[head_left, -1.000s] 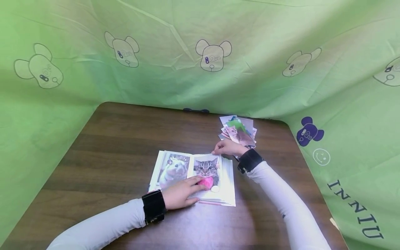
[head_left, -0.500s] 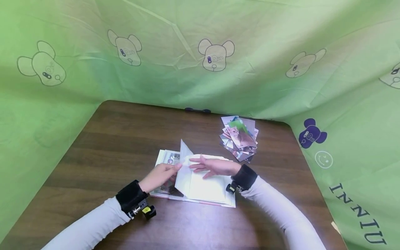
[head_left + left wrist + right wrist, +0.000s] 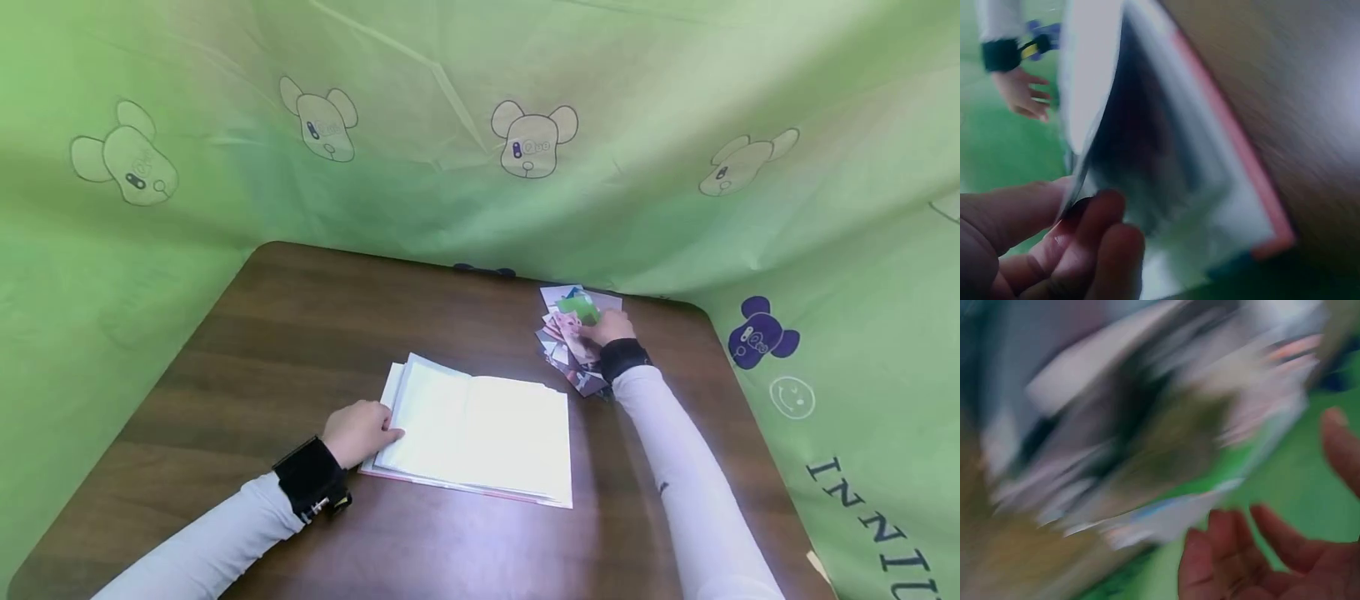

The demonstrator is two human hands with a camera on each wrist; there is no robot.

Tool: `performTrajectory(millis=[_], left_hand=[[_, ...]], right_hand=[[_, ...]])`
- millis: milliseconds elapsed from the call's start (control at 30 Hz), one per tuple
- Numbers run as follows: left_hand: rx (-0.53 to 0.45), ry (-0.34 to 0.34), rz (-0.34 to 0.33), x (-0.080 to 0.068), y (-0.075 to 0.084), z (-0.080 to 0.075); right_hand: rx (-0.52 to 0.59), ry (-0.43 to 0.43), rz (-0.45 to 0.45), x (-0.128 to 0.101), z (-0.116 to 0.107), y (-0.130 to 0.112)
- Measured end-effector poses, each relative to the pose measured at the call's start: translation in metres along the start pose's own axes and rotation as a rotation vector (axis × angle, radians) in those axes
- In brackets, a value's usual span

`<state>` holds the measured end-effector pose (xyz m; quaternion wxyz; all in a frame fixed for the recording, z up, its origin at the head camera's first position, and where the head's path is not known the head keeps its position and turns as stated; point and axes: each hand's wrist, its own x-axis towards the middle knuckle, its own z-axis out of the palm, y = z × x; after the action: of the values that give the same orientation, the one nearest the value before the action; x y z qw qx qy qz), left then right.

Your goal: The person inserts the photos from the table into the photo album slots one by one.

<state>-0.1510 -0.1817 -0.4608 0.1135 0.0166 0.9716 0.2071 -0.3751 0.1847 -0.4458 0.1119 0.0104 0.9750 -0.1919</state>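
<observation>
A photo album [image 3: 487,433] lies spread on the table, showing two blank white pages in the head view. At its left edge, my left hand [image 3: 358,432] pinches a page between thumb and fingers. The left wrist view has that page [image 3: 1091,81] raised off the leaf below, which bears a dark, blurred picture. My right hand [image 3: 607,327] is over the right side of a loose pile of photos [image 3: 564,346], a pink cat picture among the upper ones. In the right wrist view its fingers [image 3: 1197,562] are spread beside the blurred pile, holding nothing.
The brown wooden table [image 3: 315,317] has rounded far corners. A green curtain [image 3: 420,192] printed with bear heads hangs around its back and sides, close behind the photo pile. A small pale scrap [image 3: 817,567] is at the right table edge.
The pages with a white mouse and a cat have been turned over leftward, and blank pages now face up. My right hand has moved from the album to the photo pile.
</observation>
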Motion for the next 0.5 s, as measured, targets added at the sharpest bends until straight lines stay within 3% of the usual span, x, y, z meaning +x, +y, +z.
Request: performTrajectory(millis=[67,200,267,367,500], left_hand=[[0.084,0.003,0.005,-0.001,-0.001,0.005],[0.211,-0.004,0.003,-0.001,0.0,0.01],[0.264,0.011,0.015,-0.001,0.0,0.012],[0.302,0.069,0.069,0.0,0.002,0.012],[0.298,0.158,0.203,0.002,0.008,0.013]], right_hand=[[-0.021,0.002,0.093,0.001,0.001,0.008],[0.092,-0.042,0.215,-0.005,0.003,0.013],[0.091,-0.032,0.261,-0.008,0.001,0.012],[0.032,-0.039,0.28,-0.01,-0.004,0.012],[-0.082,0.013,0.228,0.003,-0.009,0.012]])
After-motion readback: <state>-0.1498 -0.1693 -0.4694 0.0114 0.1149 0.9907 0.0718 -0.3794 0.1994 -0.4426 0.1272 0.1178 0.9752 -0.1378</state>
